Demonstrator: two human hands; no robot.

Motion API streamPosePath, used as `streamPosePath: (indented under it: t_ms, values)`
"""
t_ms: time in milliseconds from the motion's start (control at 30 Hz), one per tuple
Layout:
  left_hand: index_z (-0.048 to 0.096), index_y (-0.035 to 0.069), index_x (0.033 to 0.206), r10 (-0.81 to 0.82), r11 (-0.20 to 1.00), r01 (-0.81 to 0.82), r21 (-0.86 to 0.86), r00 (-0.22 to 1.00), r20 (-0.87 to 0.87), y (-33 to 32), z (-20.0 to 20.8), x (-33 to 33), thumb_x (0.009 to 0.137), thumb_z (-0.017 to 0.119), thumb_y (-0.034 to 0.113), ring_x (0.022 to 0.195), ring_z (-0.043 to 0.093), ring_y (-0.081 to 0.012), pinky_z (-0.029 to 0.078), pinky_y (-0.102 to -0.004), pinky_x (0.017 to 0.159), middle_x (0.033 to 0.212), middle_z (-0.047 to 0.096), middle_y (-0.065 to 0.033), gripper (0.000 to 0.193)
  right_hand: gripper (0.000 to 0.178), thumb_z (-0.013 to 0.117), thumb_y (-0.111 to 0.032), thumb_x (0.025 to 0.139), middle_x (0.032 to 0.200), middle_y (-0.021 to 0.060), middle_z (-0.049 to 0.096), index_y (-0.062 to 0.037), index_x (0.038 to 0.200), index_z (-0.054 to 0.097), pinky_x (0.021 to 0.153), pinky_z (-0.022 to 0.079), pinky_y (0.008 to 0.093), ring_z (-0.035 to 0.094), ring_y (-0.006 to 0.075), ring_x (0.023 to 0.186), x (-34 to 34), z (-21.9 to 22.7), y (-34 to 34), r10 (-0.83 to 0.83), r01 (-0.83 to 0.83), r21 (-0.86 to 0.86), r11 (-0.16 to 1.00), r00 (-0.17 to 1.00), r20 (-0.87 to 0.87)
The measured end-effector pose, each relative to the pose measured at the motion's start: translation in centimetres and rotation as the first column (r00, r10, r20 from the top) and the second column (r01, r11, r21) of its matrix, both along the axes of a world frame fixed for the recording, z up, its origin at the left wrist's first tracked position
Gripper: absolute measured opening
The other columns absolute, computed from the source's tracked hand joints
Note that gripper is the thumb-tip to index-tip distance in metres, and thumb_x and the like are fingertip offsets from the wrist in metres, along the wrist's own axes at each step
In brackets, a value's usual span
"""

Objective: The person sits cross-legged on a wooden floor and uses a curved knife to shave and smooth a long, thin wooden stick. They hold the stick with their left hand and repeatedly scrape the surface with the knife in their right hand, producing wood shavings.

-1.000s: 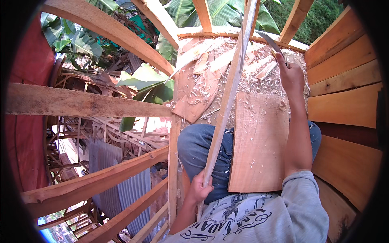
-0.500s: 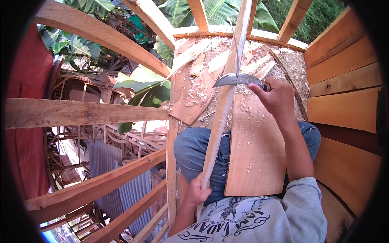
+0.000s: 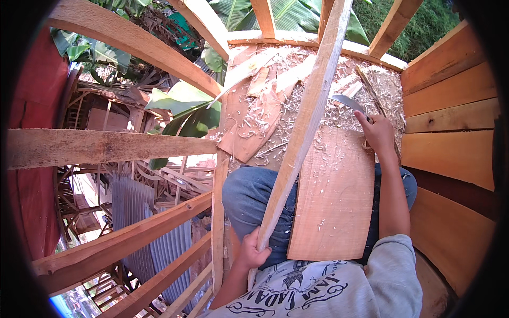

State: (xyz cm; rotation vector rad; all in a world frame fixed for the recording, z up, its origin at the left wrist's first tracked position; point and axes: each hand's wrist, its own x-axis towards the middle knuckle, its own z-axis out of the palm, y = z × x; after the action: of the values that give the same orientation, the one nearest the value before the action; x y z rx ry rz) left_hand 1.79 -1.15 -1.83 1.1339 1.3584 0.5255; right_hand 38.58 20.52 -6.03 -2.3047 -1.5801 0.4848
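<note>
My left hand (image 3: 253,250) is closed round the near end of a long wooden strip (image 3: 299,143), by my left thigh. The strip slants away to the upper right, past the far rail. My right hand (image 3: 379,131) grips a curved knife (image 3: 347,100) whose handle is mostly hidden by the fingers. Its blade points left, with the tip close to the strip's right edge; whether they touch I cannot tell. Across my lap rests a broad wooden board (image 3: 334,201), dotted with a few shavings, below and to the right of the strip.
Curled shavings and loose wood pieces (image 3: 254,122) litter the floor ahead. A thin dark stick (image 3: 374,93) lies at the right. Plank walling (image 3: 450,143) rises on my right; open wooden rails (image 3: 116,148) stand on my left, with corrugated sheets (image 3: 169,254) lower down beyond.
The knife has come off the strip to its right and nearer me, its blade turned. A thin sliver standing up from the strip is gone from view. My left hand keeps its grip.
</note>
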Motion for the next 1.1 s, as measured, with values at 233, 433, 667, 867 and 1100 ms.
streamPosePath:
  t_ms: [233, 433, 667, 867, 1100]
  values:
    - [0.055, -0.001, 0.107, 0.034, 0.999, -0.034, 0.014, 0.999, -0.030, -0.2, 0.3, 0.3, 0.065, 0.059, -0.001, 0.058, 0.054, -0.0104, 0.043, -0.0254, 0.056, 0.063, 0.053, -0.0028, 0.042, 0.071, 0.054, -0.065, 0.080, 0.051, 0.0156, 0.051, 0.0022, 0.056, 0.057, 0.052, 0.040, 0.0414, 0.052, 0.0297, 0.050, 0.1, -1.2, 0.1, 0.044, -0.051, -0.039, 0.998, 0.986, -0.160]
    - [0.053, -0.002, 0.111, 0.039, 0.999, -0.037, -0.025, 0.994, 0.101, -0.6, -0.3, -0.3, 0.065, 0.057, -0.002, 0.056, 0.048, -0.0089, 0.040, -0.0249, 0.054, 0.063, 0.050, -0.0005, 0.047, 0.071, 0.055, -0.062, 0.080, 0.047, 0.0151, 0.047, 0.0039, 0.054, 0.053, 0.049, 0.038, 0.0406, 0.049, 0.0275, 0.045, 0.0, -0.8, -1.3, 0.050, -0.054, -0.004, 0.999, 0.952, -0.301]
    - [0.042, 0.004, 0.089, 0.099, 0.970, 0.005, -0.244, 0.907, 0.410, -0.2, 0.0, -1.5, 0.070, 0.055, 0.002, 0.046, 0.041, -0.0066, 0.034, -0.0221, 0.042, 0.063, 0.044, -0.0010, 0.023, 0.070, 0.055, -0.060, 0.082, 0.042, 0.0143, 0.043, 0.0038, 0.052, 0.053, 0.046, 0.034, 0.0408, 0.045, 0.0246, 0.041, -0.9, 0.2, -3.8, 0.123, -0.119, 0.033, 0.992, 0.938, -0.323]
    - [0.035, 0.008, 0.083, 0.168, 0.925, 0.068, -0.375, 0.810, 0.562, 0.9, 0.8, -1.5, 0.072, 0.053, 0.001, 0.041, 0.034, -0.0051, 0.027, -0.0204, 0.036, 0.061, 0.036, 0.0012, 0.022, 0.061, 0.059, -0.054, 0.082, 0.051, 0.0117, 0.048, 0.0032, 0.060, 0.056, 0.050, 0.035, 0.0377, 0.048, 0.0230, 0.049, -1.2, 0.0, -5.8, 0.082, -0.069, 0.056, 0.996, 0.954, -0.289]
    - [0.035, 0.008, 0.082, 0.156, 0.920, 0.068, -0.386, 0.839, 0.521, 1.0, 1.1, -1.3, 0.071, 0.057, 0.006, 0.040, 0.034, -0.0054, 0.026, -0.0204, 0.036, 0.058, 0.034, 0.0016, 0.025, 0.053, 0.063, -0.047, 0.082, 0.051, 0.0072, 0.043, 0.0004, 0.060, 0.052, 0.047, 0.033, 0.0317, 0.043, 0.0179, 0.048, -3.5, 0.7, -9.4, 0.263, -0.057, 0.495, 0.867, 0.896, -0.358]
